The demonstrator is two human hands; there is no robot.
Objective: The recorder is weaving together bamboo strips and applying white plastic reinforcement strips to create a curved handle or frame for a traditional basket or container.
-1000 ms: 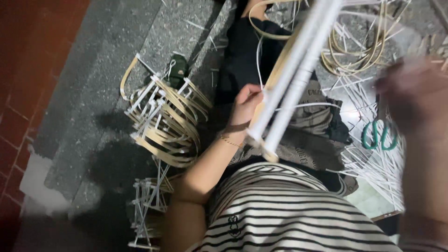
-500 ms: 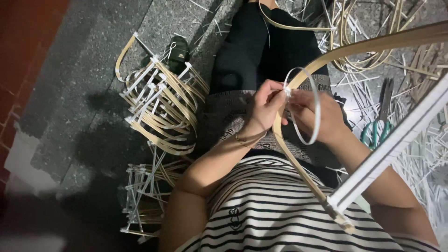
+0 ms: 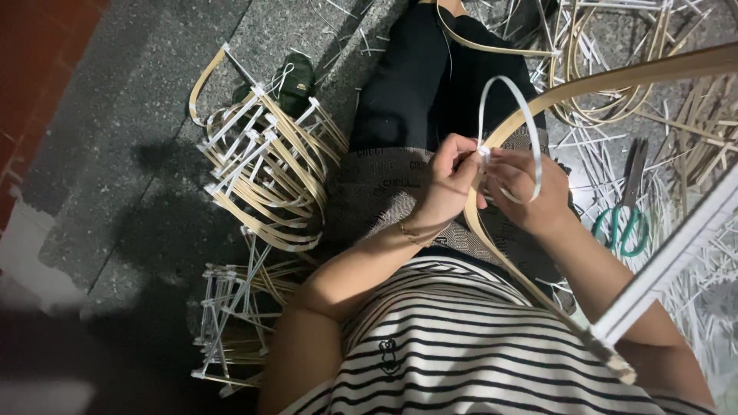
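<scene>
I sit on the floor and both hands meet over my lap. My left hand (image 3: 447,181) pinches a curved bamboo strip (image 3: 607,80) where a white plastic strap (image 3: 515,100) loops around it. My right hand (image 3: 530,190) grips the same strip and the strap's end just to the right. The bamboo strip arcs from the upper right down past my hands to a white bar (image 3: 669,261) at the lower right. The fingertips hide the joint itself.
A pile of finished bamboo frames with white ties (image 3: 265,169) lies on the grey floor to my left, more frames (image 3: 231,323) nearer me. Green-handled scissors (image 3: 624,223) lie to the right among loose strips and white offcuts (image 3: 676,123). A dark green bundle (image 3: 294,77) sits behind the pile.
One second ago my left hand alone held the white bars upright and the right was blurred away. Both hands have come together on the bamboo strip, and the white strap loop has risen higher.
</scene>
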